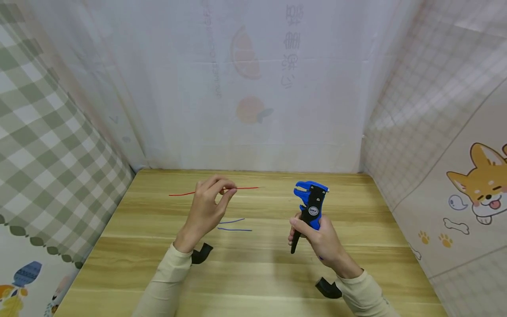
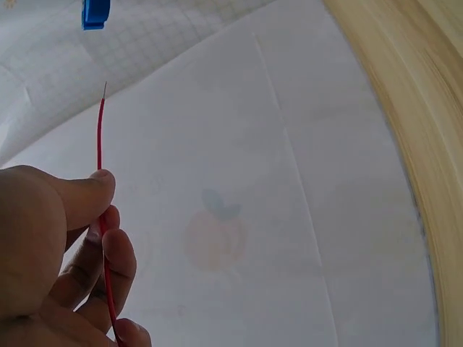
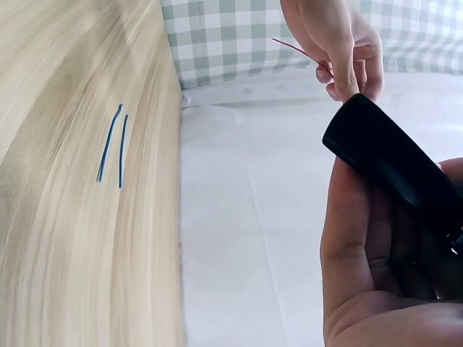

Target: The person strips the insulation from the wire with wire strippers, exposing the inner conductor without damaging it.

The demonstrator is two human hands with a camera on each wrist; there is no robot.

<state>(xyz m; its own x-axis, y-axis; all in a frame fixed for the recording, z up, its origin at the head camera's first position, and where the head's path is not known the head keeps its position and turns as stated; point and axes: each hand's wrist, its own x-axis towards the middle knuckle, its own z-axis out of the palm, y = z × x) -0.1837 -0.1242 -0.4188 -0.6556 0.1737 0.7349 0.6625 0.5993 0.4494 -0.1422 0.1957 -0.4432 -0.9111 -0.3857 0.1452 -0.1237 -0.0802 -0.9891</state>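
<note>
Between thumb and fingertips, my left hand [image 1: 210, 200] pinches a thin red wire [image 1: 247, 188] that runs roughly level above the table. Its right end shows a short bare metal tip in the left wrist view, where the wire [image 2: 100, 137] points toward a blue tool jaw at the top. My right hand [image 1: 322, 240] grips a blue and black wire stripper [image 1: 314, 204] by its handles, the head upward and its jaws facing left, apart from the wire. In the right wrist view a black handle [image 3: 391, 152] sticks out of the right hand [image 3: 354, 267].
Two short blue wires [image 1: 235, 229] lie on the wooden table [image 1: 269, 281] between the hands. A black curved piece [image 1: 203, 254] shows beside the left wrist, another black piece [image 1: 328, 288] beside the right one. Pale printed cloth [image 1: 253, 145] hangs behind and at both sides.
</note>
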